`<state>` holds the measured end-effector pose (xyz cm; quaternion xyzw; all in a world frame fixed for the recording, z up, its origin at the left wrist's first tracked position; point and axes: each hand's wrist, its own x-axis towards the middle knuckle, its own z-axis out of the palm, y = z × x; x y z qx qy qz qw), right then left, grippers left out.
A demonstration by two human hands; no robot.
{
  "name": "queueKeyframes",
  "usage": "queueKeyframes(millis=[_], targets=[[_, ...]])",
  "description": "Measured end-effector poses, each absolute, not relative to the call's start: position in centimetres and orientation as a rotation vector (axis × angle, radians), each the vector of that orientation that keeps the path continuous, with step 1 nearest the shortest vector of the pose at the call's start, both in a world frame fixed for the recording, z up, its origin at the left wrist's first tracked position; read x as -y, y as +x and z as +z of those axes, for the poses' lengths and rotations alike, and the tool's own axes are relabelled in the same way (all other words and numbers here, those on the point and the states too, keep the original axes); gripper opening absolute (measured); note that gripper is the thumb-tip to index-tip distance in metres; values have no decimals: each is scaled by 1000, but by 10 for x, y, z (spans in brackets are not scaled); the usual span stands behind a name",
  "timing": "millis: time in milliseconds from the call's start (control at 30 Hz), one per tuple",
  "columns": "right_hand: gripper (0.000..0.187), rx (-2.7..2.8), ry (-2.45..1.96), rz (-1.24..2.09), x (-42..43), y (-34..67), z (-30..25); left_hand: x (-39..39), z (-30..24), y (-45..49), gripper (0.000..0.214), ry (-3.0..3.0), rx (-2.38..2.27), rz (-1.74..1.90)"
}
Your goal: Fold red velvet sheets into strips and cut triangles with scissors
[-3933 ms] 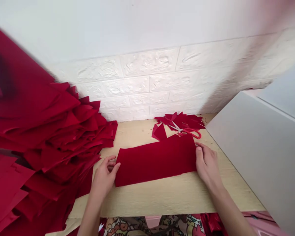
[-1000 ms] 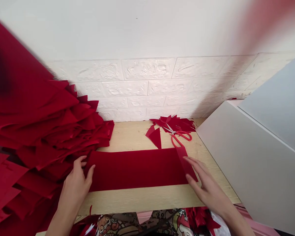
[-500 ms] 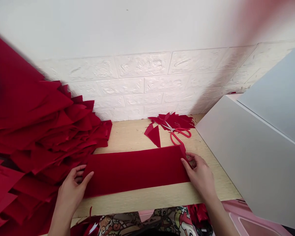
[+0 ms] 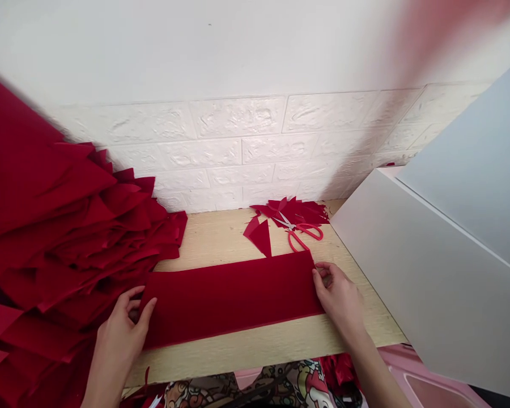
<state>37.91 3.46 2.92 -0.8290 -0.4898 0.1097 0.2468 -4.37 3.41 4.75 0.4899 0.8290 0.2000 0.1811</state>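
Observation:
A long rectangle of dark red cloth point(image 4: 233, 300), apparently folded or layered, lies across the front of the wooden table. At its left end, my left hand point(image 4: 121, 328) grips the edge, thumb on top and fingers curled round the side. My right hand point(image 4: 342, 300) pinches the right edge between thumb and fingers. Just beyond the cloth's far right corner rest scissors point(image 4: 290, 226) with red handles, blades apart. Part of one handle loop is covered by the cloth. Beside the scissors lies a small red triangular offcut point(image 4: 261, 238).
A tall heap of red cloth pieces point(image 4: 89, 226) rises on the left. Red scraps point(image 4: 301, 211) are piled against the white brick-patterned wall point(image 4: 221, 153). A large white panel or box point(image 4: 408, 249) stands on the right. Pink plastic point(image 4: 408, 374) shows below the table edge.
The view has shifted slightly to the right. My right hand has brought the cloth's right edge straighter, and the loose corner flap there no longer shows. Both hands keep their hold.

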Motion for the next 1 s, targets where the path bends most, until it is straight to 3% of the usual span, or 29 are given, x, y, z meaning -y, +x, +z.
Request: queueKeyframes(millis=[367,533,667,767,1000], targets=[[28,1406,-2225,182,-33,379,24,-28,48,-28,49,1556,-2428,541],[25,1441,-2221,146,-33,378,25,-23,49,-13,48,1924,-2540,536],[26,1455,-2253,161,-33,378,25,-24,31,8,46,2286,-2162,614],[27,1457,-2275,166,-33,377,26,-25,12,18,57,2404,-1905,509],[27,1498,-2294,109,-33,376,25,-23,-1,21,67,2456,-1961,341]])
